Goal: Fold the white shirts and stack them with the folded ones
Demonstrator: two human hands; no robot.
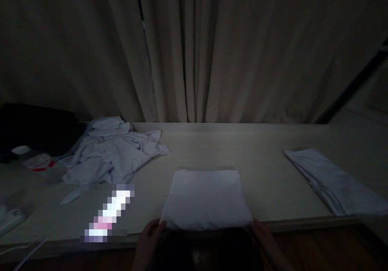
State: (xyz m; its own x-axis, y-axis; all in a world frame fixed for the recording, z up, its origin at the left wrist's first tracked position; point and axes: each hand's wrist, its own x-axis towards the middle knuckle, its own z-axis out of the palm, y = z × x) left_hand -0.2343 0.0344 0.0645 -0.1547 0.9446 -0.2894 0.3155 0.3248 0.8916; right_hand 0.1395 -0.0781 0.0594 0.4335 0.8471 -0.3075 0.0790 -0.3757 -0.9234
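A folded white cloth (206,198) lies squared up at the near edge of the pale table (266,170). My left hand (150,236) touches its near left corner, fingers curled at the edge. At the near right corner rests my right hand (263,234), fingertips against the fabric. In the dim light I cannot make out whether the fingers pinch the cloth or only press against it.
A crumpled heap of white garments (112,151) lies at the back left. A long folded white piece (333,182) sits at the right. Small items, one with red (39,164), and a blurred-out patch (107,214) are at the left. Beige curtains (194,48) hang behind.
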